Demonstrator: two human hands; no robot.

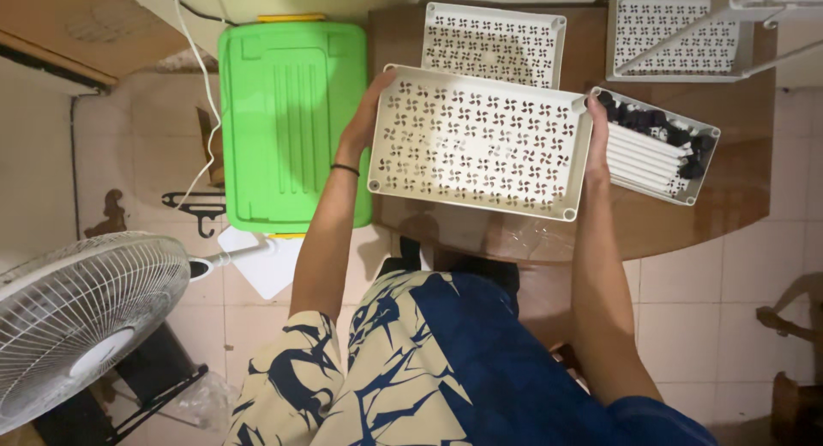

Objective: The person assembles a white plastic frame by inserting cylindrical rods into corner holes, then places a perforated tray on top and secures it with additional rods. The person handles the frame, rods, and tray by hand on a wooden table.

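Left hand (367, 111) grips the left short end of a white perforated tray (480, 141), fingers wrapped over the rim. Right hand (597, 133) presses flat against the right short end, fingers extended upward along the wall. Tray is held level between both palms, over the near edge of the brown table (737, 197).

Handling judgement: thin moulded plastic, likely light and fairly stiff, though it may flex if squeezed hard. Smooth walls could slip; the rolled rim and corner sockets offer the surest hold.

Surroundings: a second perforated tray (493, 43) lies toward the table's far edge, just behind the held one. A bin of white tubes and black fittings (660, 146) sits just beside the right hand, leaving little room on that side. A white rack (677, 34) occupies the far right corner. A green box lid (287, 120) borders the table's left edge. Floor fan (81, 317) stands lower left, well apart.
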